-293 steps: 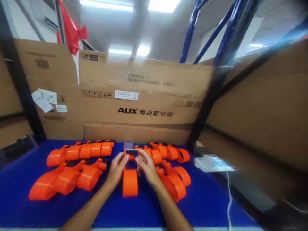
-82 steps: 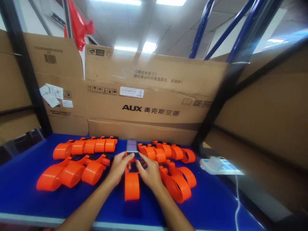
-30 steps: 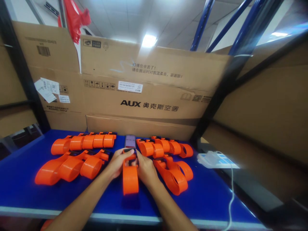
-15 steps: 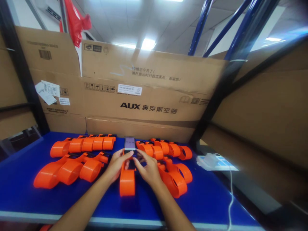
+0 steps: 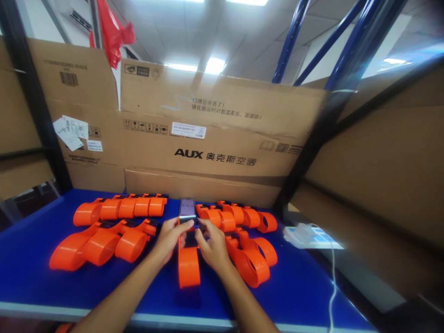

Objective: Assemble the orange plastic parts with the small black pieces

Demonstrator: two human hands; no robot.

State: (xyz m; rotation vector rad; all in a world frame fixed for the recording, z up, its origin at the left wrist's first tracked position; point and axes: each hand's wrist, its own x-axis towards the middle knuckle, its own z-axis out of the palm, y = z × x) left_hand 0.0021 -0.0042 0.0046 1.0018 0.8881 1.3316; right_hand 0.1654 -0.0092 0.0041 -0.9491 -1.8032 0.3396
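Note:
An orange holder (image 5: 189, 269) with a wide ring at its near end is held up in front of me over the blue table (image 5: 145, 296). At its far end is a small device with a lit grey screen (image 5: 188, 206), its text too small to read. My left hand (image 5: 170, 237) grips the holder's left side, thumb lying across it just below the screen. My right hand (image 5: 212, 244) is closed at the right side, with curled fingers and thumb at its edge. The parts between my fingers are partly hidden.
Similar orange ringed holders stand in two rows at the left (image 5: 104, 247) and at the right (image 5: 251, 266). A power strip with a white plug (image 5: 305, 233) and cable lies at the right edge. Behind rises a cardboard wall (image 5: 222, 138); a dark post (image 5: 305, 148) leans at the right.
The ring end of the orange holder has swung slightly right and nearer to me. My right hand has shifted a little to the right; the left stays at the holder.

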